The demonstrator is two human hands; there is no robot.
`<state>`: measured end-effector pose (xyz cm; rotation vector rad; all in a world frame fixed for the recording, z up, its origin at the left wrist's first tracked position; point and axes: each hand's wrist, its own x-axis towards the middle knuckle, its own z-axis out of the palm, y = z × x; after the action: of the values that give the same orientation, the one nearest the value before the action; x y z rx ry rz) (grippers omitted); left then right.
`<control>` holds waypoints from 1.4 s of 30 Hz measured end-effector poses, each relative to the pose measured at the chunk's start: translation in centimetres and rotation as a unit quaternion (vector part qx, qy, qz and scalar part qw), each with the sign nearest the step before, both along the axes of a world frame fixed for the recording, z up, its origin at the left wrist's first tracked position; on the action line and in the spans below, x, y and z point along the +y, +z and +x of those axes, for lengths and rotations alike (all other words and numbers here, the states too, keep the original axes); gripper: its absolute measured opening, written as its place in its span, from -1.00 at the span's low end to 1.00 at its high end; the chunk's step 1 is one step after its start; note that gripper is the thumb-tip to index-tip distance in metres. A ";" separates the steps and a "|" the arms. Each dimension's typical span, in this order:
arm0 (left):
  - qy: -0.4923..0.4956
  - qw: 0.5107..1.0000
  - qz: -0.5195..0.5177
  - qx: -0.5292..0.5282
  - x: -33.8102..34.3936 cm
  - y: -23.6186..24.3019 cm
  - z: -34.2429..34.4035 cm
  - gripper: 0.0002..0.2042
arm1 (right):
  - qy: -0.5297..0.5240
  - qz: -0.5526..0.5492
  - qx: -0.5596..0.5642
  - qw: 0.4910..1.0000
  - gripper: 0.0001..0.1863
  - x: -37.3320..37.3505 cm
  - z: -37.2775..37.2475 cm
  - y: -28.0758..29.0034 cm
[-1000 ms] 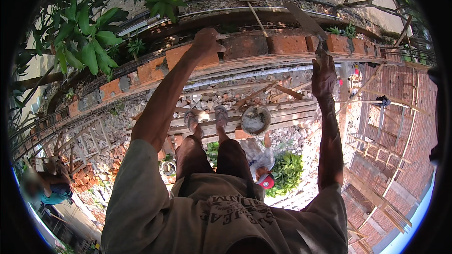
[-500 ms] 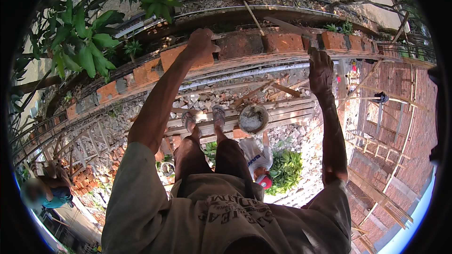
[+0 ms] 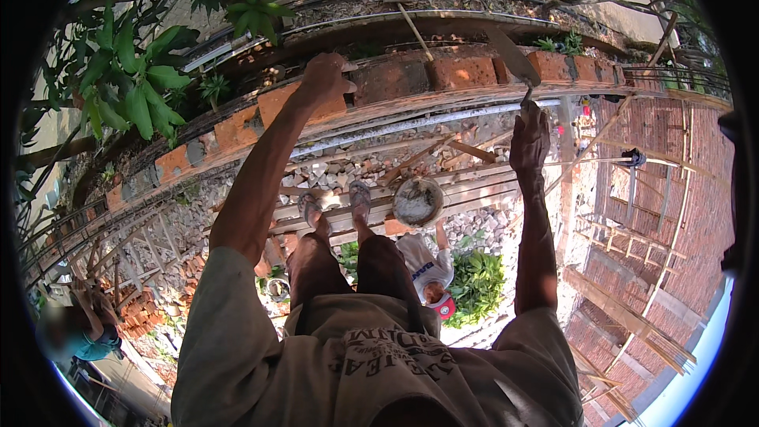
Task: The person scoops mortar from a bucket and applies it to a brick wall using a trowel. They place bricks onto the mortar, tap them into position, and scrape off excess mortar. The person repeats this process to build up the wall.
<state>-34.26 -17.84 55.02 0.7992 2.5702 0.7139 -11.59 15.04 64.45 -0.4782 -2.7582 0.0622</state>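
Observation:
My left hand (image 3: 326,75) is curled over an orange brick (image 3: 277,104) in the top row of a brick wall (image 3: 391,81), its fingers at the brick's right end. Beside those fingertips is a darker, mortar-stained brick. My right hand (image 3: 530,138) is closed round the handle of a trowel (image 3: 515,61), at the near side of the wall. The trowel's pointed blade slants up and left over the row of bricks. The underside of the left hand's grip is hidden.
My feet stand on wooden planks (image 3: 474,207) over rubble. A round bucket (image 3: 417,202) of grey mix is by my right foot, with a person in a red cap (image 3: 445,305) below it. Another person (image 3: 75,324) is far left. Leafy branches (image 3: 142,83) overhang the wall.
My right hand has drawn back slightly from the wall, and the trowel blade has swung upright from lying nearly flat. My left hand stays at the orange brick. The whole view has shifted slightly.

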 end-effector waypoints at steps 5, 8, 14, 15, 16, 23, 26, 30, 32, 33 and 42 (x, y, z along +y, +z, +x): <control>0.010 1.000 0.018 0.007 -0.1 -0.7 0.1 -0.53 | -0.213 -0.585 0.271 0.734 -0.73 -5.3 3.1 -7.5; 0.008 1.000 -0.003 0.020 0.0 -1.0 -0.1 -0.52 | -0.296 -0.574 0.156 0.747 -0.68 -10.6 4.3 -13.0; -0.019 0.998 -0.060 0.000 0.1 -0.6 0.1 -0.43 | -0.226 -0.503 0.081 0.830 -0.80 -14.2 5.6 -17.2; -0.005 0.999 0.000 0.043 -0.1 -0.2 0.6 -0.44 | -0.229 -0.463 0.077 0.853 -0.81 -13.9 5.7 -17.4; 0.011 0.994 0.062 0.086 -0.3 0.5 1.2 -0.44 | -0.230 -0.420 0.074 0.875 -0.81 -13.5 5.9 -17.6; 0.178 0.926 0.229 0.243 -4.6 7.1 11.0 -0.59 | -0.215 -0.418 0.045 0.882 -0.83 -11.6 6.9 -17.0; 0.188 0.949 0.188 0.171 -9.2 6.2 18.0 -0.66 | -0.224 -0.573 0.206 0.760 -0.70 -11.5 6.3 -13.2; 0.181 0.981 0.066 -0.012 -17.8 -0.9 27.9 -0.64 | -0.146 -0.552 0.292 0.767 -0.68 -10.4 1.9 -5.9; 0.231 0.961 -0.079 -0.132 -22.8 -4.9 33.4 -0.69 | -0.048 -0.617 0.248 0.746 -0.72 -8.8 -1.3 -2.4; 0.247 0.935 -0.133 -0.217 -25.5 -6.8 36.0 -0.65 | -0.027 -0.695 0.238 0.678 -0.74 -8.5 -2.9 -1.2; 0.536 0.748 0.002 -0.391 -34.8 -11.5 51.0 -0.63 | 0.242 -0.674 0.176 0.675 -0.69 -11.4 -14.0 -4.7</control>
<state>16.79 -52.64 43.49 -0.9664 1.9700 1.0244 -25.55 3.67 59.75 0.0307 -1.8546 2.1075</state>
